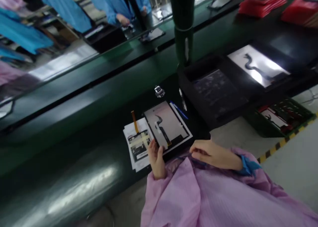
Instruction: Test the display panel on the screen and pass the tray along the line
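My left hand (157, 162) is at the near left corner of a tablet display panel (165, 122), its thumb and fingers closed on the edge. The panel lies back side up, grey, with a black flex cable (162, 131) curving down its middle. White paper (190, 134) shows under its right and near edges. My right hand (210, 152) hovers right of the panel, close to my body, fingers curled and nothing visible in them. Left of the panel, a smaller electronic part (139, 145) with an orange flex strip (134, 121) rests on white sheets (132, 160).
Beyond the panel are a small metal piece (159, 91), a blue pen (179, 110) and a white pen (183, 99). A black foam tray (198, 104) stands to the right, beside another panel (255, 66). A green crate (275, 127) sits lower right. Co-workers in blue work across the bench.
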`<state>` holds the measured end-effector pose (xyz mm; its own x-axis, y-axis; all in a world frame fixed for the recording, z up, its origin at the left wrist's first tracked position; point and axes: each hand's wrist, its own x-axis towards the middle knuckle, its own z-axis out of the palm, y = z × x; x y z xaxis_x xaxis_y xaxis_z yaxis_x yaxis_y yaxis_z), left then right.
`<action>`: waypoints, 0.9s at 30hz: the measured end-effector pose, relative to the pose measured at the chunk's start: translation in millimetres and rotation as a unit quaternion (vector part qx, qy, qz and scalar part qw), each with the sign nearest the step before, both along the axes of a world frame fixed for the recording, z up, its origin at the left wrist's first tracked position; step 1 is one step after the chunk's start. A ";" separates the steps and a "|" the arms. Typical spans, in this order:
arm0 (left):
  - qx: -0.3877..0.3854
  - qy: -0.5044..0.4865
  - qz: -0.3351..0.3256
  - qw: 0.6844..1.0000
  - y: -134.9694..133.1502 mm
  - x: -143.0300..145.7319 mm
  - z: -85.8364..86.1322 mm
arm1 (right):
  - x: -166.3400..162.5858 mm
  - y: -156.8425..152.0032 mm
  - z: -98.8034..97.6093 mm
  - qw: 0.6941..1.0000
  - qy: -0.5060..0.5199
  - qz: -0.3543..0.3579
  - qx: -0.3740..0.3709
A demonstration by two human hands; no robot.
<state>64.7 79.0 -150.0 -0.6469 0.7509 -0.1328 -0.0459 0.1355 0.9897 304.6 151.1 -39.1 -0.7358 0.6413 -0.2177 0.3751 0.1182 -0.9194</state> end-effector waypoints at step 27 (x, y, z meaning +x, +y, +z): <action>-0.024 -0.274 0.093 0.957 29.8 8.7 38.3 | -50.6 34.5 -58.9 0.985 -0.077 -0.110 0.111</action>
<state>73.3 108.8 -111.7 -0.5917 0.6145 -0.5219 -0.5847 0.1186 0.8026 254.0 185.6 -98.0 -0.5426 0.8259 -0.1531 0.5475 0.2096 -0.8101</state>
